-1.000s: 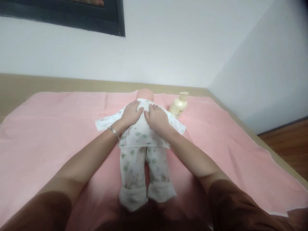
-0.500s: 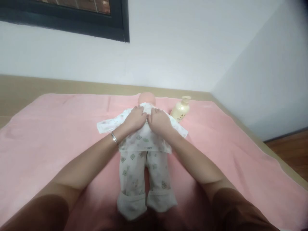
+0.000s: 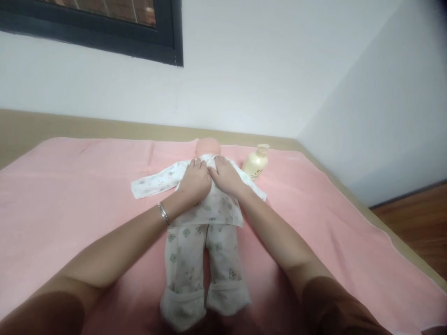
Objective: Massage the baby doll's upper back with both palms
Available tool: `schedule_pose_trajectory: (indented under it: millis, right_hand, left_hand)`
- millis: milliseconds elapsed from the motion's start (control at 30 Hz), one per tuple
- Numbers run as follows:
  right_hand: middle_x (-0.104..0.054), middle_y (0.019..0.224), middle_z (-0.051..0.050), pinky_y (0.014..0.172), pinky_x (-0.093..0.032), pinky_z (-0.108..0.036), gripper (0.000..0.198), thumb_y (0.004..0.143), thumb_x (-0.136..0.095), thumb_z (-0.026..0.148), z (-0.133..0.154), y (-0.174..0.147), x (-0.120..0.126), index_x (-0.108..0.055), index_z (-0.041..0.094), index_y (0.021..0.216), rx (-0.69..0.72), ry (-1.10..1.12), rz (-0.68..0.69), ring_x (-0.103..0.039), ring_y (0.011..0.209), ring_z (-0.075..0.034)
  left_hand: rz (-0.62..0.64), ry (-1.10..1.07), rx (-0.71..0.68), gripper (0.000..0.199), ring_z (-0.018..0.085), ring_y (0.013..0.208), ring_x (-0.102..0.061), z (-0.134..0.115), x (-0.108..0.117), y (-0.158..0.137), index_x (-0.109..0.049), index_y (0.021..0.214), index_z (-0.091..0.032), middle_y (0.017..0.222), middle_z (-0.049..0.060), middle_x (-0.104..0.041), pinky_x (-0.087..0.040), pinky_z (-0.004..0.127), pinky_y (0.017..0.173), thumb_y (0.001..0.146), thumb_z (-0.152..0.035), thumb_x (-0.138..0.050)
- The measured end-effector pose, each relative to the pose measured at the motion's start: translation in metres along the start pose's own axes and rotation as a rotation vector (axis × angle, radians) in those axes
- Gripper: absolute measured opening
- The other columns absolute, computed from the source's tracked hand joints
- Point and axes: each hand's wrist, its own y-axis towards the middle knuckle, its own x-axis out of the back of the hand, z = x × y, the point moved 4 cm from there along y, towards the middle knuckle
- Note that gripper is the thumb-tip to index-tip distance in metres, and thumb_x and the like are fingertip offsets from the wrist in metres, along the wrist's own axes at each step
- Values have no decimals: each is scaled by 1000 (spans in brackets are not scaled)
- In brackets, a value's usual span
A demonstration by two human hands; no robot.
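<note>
A baby doll point(image 3: 208, 148) lies stretched out, its bare smooth head at the far end and no face showing. It wears a white printed shirt point(image 3: 218, 211) and matching trousers point(image 3: 185, 260) with folded cuffs. My left hand point(image 3: 196, 182) rests on the shirt's upper part, left of the middle, fingers slightly bent over the cloth. Beside it, my right hand point(image 3: 226, 176) lies flat across the upper right, thumb apart and pointing toward the left hand. Neither hand grips anything. The doll's long sleeves point(image 3: 153, 181) spread out to both sides.
A cream pump bottle point(image 3: 256, 164) stands to the right of the doll's shoulder. Under everything is a pink cloth point(image 3: 87, 195) on a tan surface point(image 3: 35, 123). A white wall point(image 3: 244, 70) and a dark window frame point(image 3: 167, 42) are behind.
My right hand has flattened, its thumb now stretched toward the left hand. Both hands stay on the doll's upper body. The whole view has shifted slightly, putting things a little lower and further left.
</note>
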Motion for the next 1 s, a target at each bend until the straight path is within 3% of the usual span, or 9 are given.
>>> schedule_pose_trajectory:
  millis: [100, 167, 267, 333, 433, 533, 833, 933, 1000]
  right_hand:
    - [-59, 142, -24, 116, -43, -47, 49, 105, -35, 31, 11, -11, -6, -54, -1, 138, 10, -82, -1, -55, 133, -34]
    - [-60, 139, -27, 115, -43, -49, 52, 105, -34, 29, 20, -19, -13, -52, -4, 140, 31, -168, -60, -55, 133, -36]
    - [-56, 146, -29, 122, -37, -52, 55, 104, -31, 25, 30, -24, -24, -48, -6, 147, 140, -231, -159, -49, 142, -38]
    - [-49, 154, -26, 128, -31, -50, 56, 104, -30, 24, 27, -19, -27, -46, -3, 150, 166, -182, -136, -42, 150, -36]
    - [-42, 160, -24, 131, -28, -47, 60, 105, -35, 33, 8, -4, -24, -42, -3, 153, 35, -49, -47, -37, 154, -35]
    - [-41, 161, -24, 130, -27, -47, 63, 105, -38, 38, -5, 5, -19, -42, -3, 153, -54, 10, -44, -37, 153, -35]
    - [-43, 160, -24, 128, -28, -50, 60, 105, -38, 38, -7, 5, -24, -44, 0, 151, -27, -3, -63, -40, 151, -35]
    - [-47, 157, -22, 126, -33, -49, 57, 104, -38, 40, -12, 8, -13, -49, 4, 146, 33, 62, -2, -43, 148, -33]
    - [-45, 159, -21, 124, -36, -46, 57, 104, -39, 42, -13, 8, -6, -48, 6, 148, 60, 106, 54, -43, 149, -32]
  left_hand:
    - [49, -155, 96, 40, 34, 123, -58, 16, 1, 8, -63, 114, -6, 124, 20, -66, -45, 49, 115, 93, -20, -32]
    - [10, -258, 167, 36, 32, 117, -60, 30, -2, 14, -64, 107, -11, 119, 17, -68, -48, 49, 110, 93, -27, -35]
    - [-121, -353, 262, 41, 32, 121, -60, 44, -10, 16, -65, 113, -12, 124, 17, -68, -47, 49, 113, 91, -33, -37]
    - [-165, -392, 282, 47, 32, 127, -58, 47, -15, 15, -64, 123, -10, 132, 17, -66, -44, 49, 117, 90, -33, -38]
    - [-161, -399, 273, 55, 33, 133, -56, 45, -19, 14, -62, 132, -7, 139, 18, -64, -41, 49, 121, 90, -35, -39]
    - [-163, -385, 271, 57, 34, 134, -55, 44, -20, 13, -61, 134, -6, 140, 18, -64, -39, 50, 122, 91, -36, -40]
    - [-155, -294, 252, 50, 33, 129, -58, 42, -15, 13, -62, 131, -8, 134, 17, -66, -44, 50, 119, 95, -33, -39]
    - [-150, -134, 154, 47, 34, 125, -60, 28, -12, 5, -63, 127, -4, 130, 20, -67, -46, 52, 116, 97, -26, -33]
    - [-147, -11, 27, 50, 35, 134, -55, 13, -10, -2, -60, 129, 2, 137, 24, -62, -40, 52, 122, 97, -18, -28]
